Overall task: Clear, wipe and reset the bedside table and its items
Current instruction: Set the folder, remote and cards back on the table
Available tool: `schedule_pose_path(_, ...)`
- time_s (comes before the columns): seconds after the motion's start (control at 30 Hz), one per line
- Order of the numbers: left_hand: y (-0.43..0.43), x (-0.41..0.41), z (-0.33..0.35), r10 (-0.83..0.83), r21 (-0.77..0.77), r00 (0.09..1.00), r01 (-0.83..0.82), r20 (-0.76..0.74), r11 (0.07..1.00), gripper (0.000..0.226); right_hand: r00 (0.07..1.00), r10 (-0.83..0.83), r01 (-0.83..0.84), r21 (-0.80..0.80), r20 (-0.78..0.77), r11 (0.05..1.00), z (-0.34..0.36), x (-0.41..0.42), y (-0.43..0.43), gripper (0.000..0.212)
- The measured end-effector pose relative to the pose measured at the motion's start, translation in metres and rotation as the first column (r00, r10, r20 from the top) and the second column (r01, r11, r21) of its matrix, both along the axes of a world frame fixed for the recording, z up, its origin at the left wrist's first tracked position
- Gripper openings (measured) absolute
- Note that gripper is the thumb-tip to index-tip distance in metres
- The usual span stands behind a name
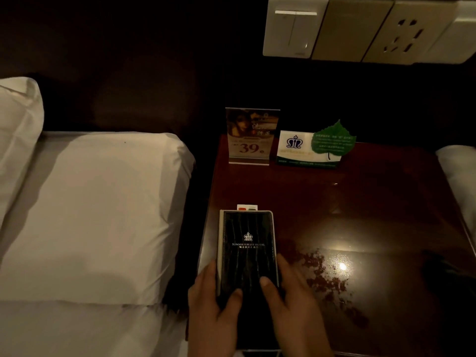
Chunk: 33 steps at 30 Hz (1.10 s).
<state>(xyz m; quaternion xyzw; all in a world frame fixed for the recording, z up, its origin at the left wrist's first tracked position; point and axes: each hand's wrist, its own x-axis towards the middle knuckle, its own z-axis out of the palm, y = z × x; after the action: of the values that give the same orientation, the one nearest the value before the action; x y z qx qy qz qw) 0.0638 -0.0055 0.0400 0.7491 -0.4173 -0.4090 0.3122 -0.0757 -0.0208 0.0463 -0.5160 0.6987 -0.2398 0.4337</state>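
Note:
A black hotel folder (247,243) with a crown logo lies on the front left part of the dark red bedside table (360,202). A white card edge sticks out from its far end. My left hand (213,313) grips the folder's near left edge, thumb on the cover. My right hand (293,305) holds the near right edge, thumb on top too. At the back of the table stand an acrylic sign (251,136) printed "39" and a white card holder with a green leaf card (332,141).
A bed with white sheets (90,215) and a pillow (18,130) lies left of the table. Another white bed edge (458,173) shows at the right. A light switch (293,27) and a socket (404,34) sit on the wall above. Worn blotches mark the tabletop's front.

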Motion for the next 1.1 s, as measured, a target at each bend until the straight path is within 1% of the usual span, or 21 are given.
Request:
schedule_pose_path(0.1,-0.010,0.003,0.000,-0.012,-0.021,0.999,0.011,-0.048,1.000,0.072,1.000,-0.011,0.011,-0.018,-0.015,1.000,0.001,0.012,-0.004,0.060)
schedule_pose_path(0.17,-0.022,0.004,0.003,-0.035,-0.038,0.995,0.032,-0.089,0.999,0.063,1.000,-0.005,0.005,-0.020,-0.002,1.000,-0.001,0.010,-0.013,0.060)
schedule_pose_path(0.23,-0.032,0.001,0.006,-0.060,-0.057,0.993,0.054,-0.106,0.997,0.058,0.999,0.020,-0.022,-0.047,-0.033,0.999,-0.002,0.006,-0.024,0.058)
schedule_pose_path(0.33,-0.037,-0.002,0.008,-0.071,-0.055,0.994,0.066,-0.088,0.996,0.064,0.999,0.019,-0.023,-0.082,-0.046,0.996,-0.004,0.002,-0.032,0.053)
schedule_pose_path(0.5,-0.033,0.003,0.003,-0.135,-0.091,0.989,0.129,-0.063,0.987,0.069,0.997,0.033,-0.038,-0.077,-0.069,0.996,-0.010,0.003,-0.027,0.064)
schedule_pose_path(0.57,-0.031,0.004,0.001,-0.132,-0.087,0.988,0.126,-0.076,0.988,0.074,0.994,0.061,-0.069,-0.087,-0.086,0.994,-0.009,0.002,-0.025,0.066)
schedule_pose_path(0.63,-0.028,0.007,-0.003,-0.111,-0.057,0.988,0.105,-0.112,0.993,0.082,0.989,0.105,-0.115,-0.101,-0.100,0.988,-0.004,-0.003,-0.032,0.060)
schedule_pose_path(0.7,-0.028,0.010,-0.006,-0.069,-0.031,0.980,0.064,-0.189,0.997,0.085,0.973,0.135,-0.160,-0.127,-0.186,0.979,0.004,-0.015,-0.057,0.051)
schedule_pose_path(0.77,-0.029,0.014,-0.008,-0.027,-0.017,0.961,0.023,-0.274,1.000,0.082,0.950,0.077,-0.153,-0.237,-0.302,0.959,0.021,-0.025,-0.106,0.051)
schedule_pose_path(0.8,-0.030,0.015,-0.009,-0.008,-0.012,0.951,0.004,-0.309,1.000,0.080,0.945,0.025,-0.136,-0.321,-0.327,0.937,0.033,-0.027,-0.135,0.052)
schedule_pose_path(0.87,-0.029,0.016,-0.011,0.013,-0.010,0.934,-0.018,-0.356,1.000,0.080,0.950,-0.032,-0.125,-0.470,-0.312,0.874,0.060,-0.027,-0.195,0.058)
schedule_pose_path(0.9,-0.028,0.016,-0.013,0.018,-0.013,0.931,-0.024,-0.365,1.000,0.081,0.952,-0.009,-0.154,-0.503,-0.306,0.851,0.071,-0.025,-0.222,0.063)
schedule_pose_path(0.93,-0.026,0.016,-0.014,0.022,-0.017,0.930,-0.031,-0.367,0.999,0.082,0.942,0.049,-0.219,-0.495,-0.332,0.841,0.081,-0.022,-0.244,0.068)
schedule_pose_path(0.97,-0.025,0.015,-0.016,0.023,-0.023,0.932,-0.034,-0.362,0.999,0.083,0.911,0.129,-0.312,-0.449,-0.391,0.837,0.088,-0.020,-0.262,0.072)
schedule_pose_path(1.03,-0.023,0.015,-0.016,0.026,-0.029,0.935,-0.039,-0.354,0.999,0.082,0.800,0.276,-0.482,-0.297,-0.533,0.824,0.095,-0.019,-0.285,0.075)
schedule_pose_path(1.07,-0.024,0.015,-0.016,0.027,-0.032,0.936,-0.041,-0.351,0.999,0.080,0.747,0.317,-0.528,-0.231,-0.585,0.817,0.096,-0.019,-0.292,0.074)
schedule_pose_path(1.1,-0.025,0.015,-0.016,0.026,-0.037,0.937,-0.042,-0.347,0.998,0.077,0.713,0.338,-0.551,-0.193,-0.614,0.812,0.095,-0.019,-0.296,0.069)
